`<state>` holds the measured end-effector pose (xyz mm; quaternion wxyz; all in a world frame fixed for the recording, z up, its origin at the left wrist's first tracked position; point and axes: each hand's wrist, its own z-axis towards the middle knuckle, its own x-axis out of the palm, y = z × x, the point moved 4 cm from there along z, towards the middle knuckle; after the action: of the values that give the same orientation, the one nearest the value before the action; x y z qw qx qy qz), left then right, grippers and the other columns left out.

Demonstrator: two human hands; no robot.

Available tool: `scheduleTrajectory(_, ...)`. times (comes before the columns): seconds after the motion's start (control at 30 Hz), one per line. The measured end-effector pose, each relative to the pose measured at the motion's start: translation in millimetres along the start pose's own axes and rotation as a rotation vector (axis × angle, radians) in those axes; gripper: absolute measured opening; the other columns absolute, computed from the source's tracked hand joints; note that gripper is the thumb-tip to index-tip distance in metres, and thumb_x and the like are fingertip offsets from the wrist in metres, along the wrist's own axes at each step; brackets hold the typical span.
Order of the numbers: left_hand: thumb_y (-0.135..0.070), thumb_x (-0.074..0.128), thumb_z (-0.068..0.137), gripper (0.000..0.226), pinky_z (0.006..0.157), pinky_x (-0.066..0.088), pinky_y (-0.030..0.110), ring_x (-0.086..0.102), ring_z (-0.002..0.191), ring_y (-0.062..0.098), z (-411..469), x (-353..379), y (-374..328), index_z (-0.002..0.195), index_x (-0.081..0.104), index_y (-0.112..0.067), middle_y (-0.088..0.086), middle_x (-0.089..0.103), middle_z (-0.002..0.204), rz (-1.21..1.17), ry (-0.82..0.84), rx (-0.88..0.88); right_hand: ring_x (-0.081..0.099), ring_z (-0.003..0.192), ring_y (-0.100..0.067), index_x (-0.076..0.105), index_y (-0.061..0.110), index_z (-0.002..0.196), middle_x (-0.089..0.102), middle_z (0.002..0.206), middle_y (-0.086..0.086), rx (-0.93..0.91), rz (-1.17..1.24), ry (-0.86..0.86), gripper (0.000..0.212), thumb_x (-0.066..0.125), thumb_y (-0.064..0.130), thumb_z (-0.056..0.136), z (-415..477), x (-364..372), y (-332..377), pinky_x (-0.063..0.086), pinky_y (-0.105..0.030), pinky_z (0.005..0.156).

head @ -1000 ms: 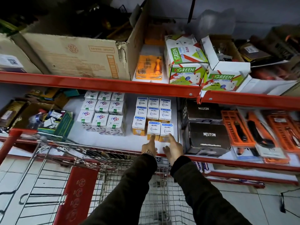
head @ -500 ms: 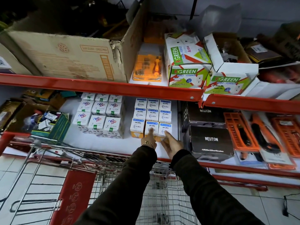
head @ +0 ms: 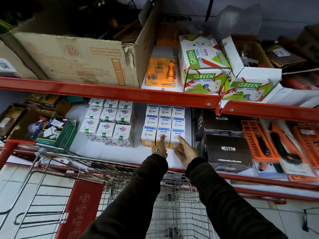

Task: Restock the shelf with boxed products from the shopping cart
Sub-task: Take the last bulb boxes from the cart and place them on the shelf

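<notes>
A block of small white, blue and orange Wipro Garnet bulb boxes (head: 165, 124) stands in three columns on the white middle shelf (head: 107, 152). My left hand (head: 160, 146) presses a fingertip on the top of the front middle box. Just beside it, my right hand (head: 185, 150) touches the front right box with its index finger, the other fingers loosely curled below. Neither hand grips a box. The wire shopping cart (head: 110, 171) stands below my arms, with its basket against the shelf edge.
A block of white Nippo boxes (head: 107, 125) stands left of the Wipro boxes. Two black Neuton boxes (head: 227, 149) are stacked on the right, then orange tool packs (head: 259, 140). The red upper shelf rail (head: 110, 93) carries a big carton and R-Green boxes (head: 202, 80).
Both hands have pushed the two front boxes back until they line up with the front left box. The view has shifted closer to the shelf.
</notes>
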<state>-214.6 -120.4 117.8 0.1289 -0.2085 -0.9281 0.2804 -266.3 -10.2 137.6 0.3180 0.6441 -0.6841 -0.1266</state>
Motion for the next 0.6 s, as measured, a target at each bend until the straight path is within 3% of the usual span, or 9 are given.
scheduleTrajectory(0.13,-0.059,0.061,0.085,0.072,0.068,0.045,0.033,0.051,0.078,0.026,-7.4,-21.3,3.9,0.130,0.052,-0.003,0.010,0.054,0.094,0.012,0.038,-0.026,0.059,0.078,-0.014,0.074,0.009,0.100,0.062,0.090,-0.004,0.006,0.006,-0.006,0.045,0.088,0.038,0.069,-16.0,3.5,-15.1,0.059,-0.027,0.082)
scheduleTrajectory(0.27,-0.060,0.063,0.083,0.058,0.053,0.036,0.028,0.044,0.059,0.020,-13.0,-53.9,2.0,0.105,0.050,-0.008,0.008,0.047,0.072,-0.089,0.001,-0.047,0.055,0.084,-0.020,0.063,0.010,0.093,0.050,0.098,-0.007,0.034,0.057,-0.026,0.042,0.088,0.032,0.069,-31.8,14.2,-40.9,0.056,-0.033,0.093)
scheduleTrajectory(0.43,-0.052,0.065,0.085,0.058,0.050,0.034,0.028,0.047,0.059,0.022,-12.9,-113.8,-16.0,0.115,0.054,-0.004,0.014,0.055,0.094,-0.224,-0.082,-0.016,0.057,0.083,-0.019,0.062,0.007,0.092,0.048,0.124,-0.015,0.086,0.049,0.020,0.034,0.087,0.019,0.072,-46.9,55.6,-73.6,0.053,-0.037,0.099)
scheduleTrajectory(0.53,-0.052,0.063,0.087,0.067,0.055,0.042,0.031,0.059,0.076,0.028,-11.6,-152.5,-41.8,0.131,0.049,-0.004,0.017,0.057,0.111,-0.261,-0.099,0.018,0.057,0.086,-0.016,0.067,0.005,0.109,0.048,0.125,-0.012,0.099,0.053,0.079,0.040,0.084,0.020,0.076,-52.5,95.3,-89.7,0.055,-0.032,0.089)
scheduleTrajectory(0.6,-0.052,0.062,0.087,0.073,0.057,0.044,0.032,0.061,0.084,0.031,-7.3,-171.1,-59.6,0.137,0.046,-0.002,0.018,0.056,0.118,-0.270,-0.111,0.040,0.057,0.097,-0.018,0.066,0.009,0.117,0.046,0.127,-0.011,0.098,0.044,0.111,0.042,0.081,0.021,0.080,-54.3,118.5,-96.7,0.053,-0.032,0.093)
